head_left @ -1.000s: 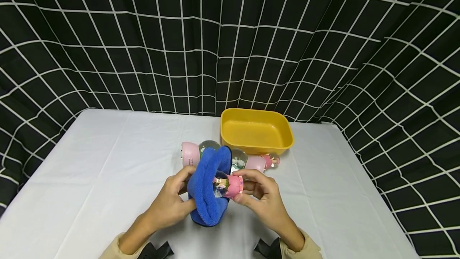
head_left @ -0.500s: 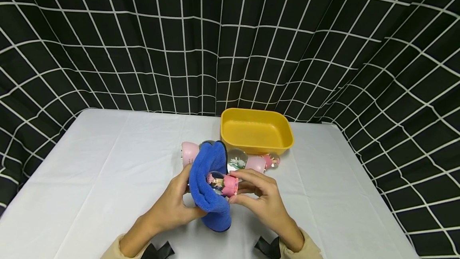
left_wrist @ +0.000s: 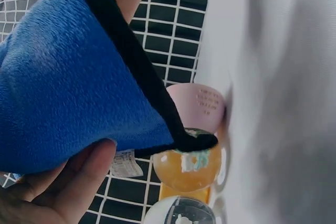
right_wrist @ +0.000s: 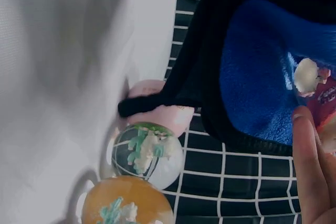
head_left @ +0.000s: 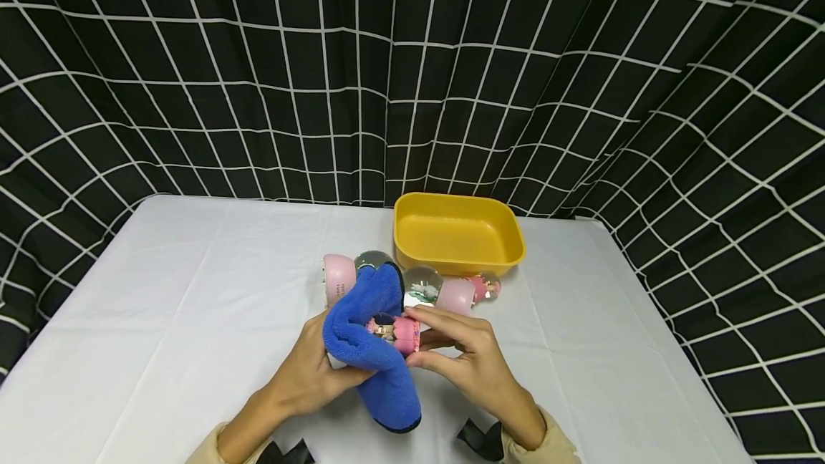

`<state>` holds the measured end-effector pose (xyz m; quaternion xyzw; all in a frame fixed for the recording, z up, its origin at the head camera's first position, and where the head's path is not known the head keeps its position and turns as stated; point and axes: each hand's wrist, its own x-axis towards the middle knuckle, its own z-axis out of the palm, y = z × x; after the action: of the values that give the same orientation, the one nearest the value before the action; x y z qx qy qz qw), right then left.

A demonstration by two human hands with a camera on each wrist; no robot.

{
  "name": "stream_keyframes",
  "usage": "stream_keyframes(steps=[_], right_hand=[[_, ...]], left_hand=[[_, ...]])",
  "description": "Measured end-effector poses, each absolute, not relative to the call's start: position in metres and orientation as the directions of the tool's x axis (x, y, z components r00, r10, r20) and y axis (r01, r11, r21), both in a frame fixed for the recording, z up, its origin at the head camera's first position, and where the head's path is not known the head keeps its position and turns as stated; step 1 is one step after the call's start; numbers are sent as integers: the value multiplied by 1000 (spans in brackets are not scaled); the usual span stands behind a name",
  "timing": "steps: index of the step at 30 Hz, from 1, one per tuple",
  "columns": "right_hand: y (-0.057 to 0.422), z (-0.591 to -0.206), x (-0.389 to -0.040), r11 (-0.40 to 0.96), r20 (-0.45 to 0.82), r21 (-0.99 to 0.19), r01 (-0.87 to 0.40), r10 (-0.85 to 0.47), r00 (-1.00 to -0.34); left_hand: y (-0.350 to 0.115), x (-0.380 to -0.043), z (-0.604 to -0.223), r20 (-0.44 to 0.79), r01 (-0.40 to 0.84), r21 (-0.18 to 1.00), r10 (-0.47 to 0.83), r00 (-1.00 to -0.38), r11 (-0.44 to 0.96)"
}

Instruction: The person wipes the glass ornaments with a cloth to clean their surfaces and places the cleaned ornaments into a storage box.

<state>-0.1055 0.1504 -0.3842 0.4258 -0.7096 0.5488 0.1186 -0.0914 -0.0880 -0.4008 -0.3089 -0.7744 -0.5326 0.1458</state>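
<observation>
Globe [head_left: 394, 334]: clear dome [head_left: 382, 326], pink scalloped base [head_left: 407, 336], pinched in right hand [head_left: 468, 348]; left hand [head_left: 312, 366] grips fuzzy blue cloth [head_left: 369, 356], black-edged.

One globe [head_left: 405, 336] lies partly in the cloth [head_left: 389, 394]. From the cloth, the left hand [head_left: 309, 369] is at 9 o'clock, the right hand [head_left: 469, 355] at 3, the tub [head_left: 459, 236] at 1.

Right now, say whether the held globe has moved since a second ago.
Yes: the held globe has shifted slightly left in the head view, judged against the yellow container.
</observation>
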Motion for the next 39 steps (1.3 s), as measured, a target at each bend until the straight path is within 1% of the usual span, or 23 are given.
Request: stream_keyframes(steps=[4,8,11,15,19,23,26,30,32,35,39], right_hand=[[150,-384,-106,45,621,-684,-728,-488,-614],[150,-384,-106,53,609,-692,-720,-492,-622],[149,-384,-106,51,617,-683,-729,-493,-613],[149,-385,-106,67,637,-643,-763,-506,-581],[150,-384,-105,84,633,-627,-775,-525,-569],[149,-383,-106,70,629,-622,-780,-549,-550],[149,-383,-107,69,633,-599,-798,-569,-525],[149,-384,-108,62,658,-543,-837,-589,-470],[148,-384,-108,60,669,-524,-850,-590,-453],[149,-385,-108,64,670,-522,-850,-585,-456],[149,-384,-108,79,668,-508,-858,-593,-450]], left_hand=[[-90,-91,-401,544,615,760,310,-779,211],[-91,-92,-400,519,590,798,356,-777,123],[-91,-92,-399,487,567,814,387,-783,124],[-91,-91,-397,480,584,774,374,-793,246],[-90,-91,-398,520,622,719,354,-777,310],[-90,-92,-398,540,623,723,318,-779,299],[-90,-92,-396,541,613,748,300,-786,256],[-92,-93,-394,534,598,776,295,-792,201],[-93,-93,-393,523,587,786,299,-798,194],[-94,-93,-392,472,550,817,344,-812,177],[-95,-93,-392,373,476,862,417,-828,174]])
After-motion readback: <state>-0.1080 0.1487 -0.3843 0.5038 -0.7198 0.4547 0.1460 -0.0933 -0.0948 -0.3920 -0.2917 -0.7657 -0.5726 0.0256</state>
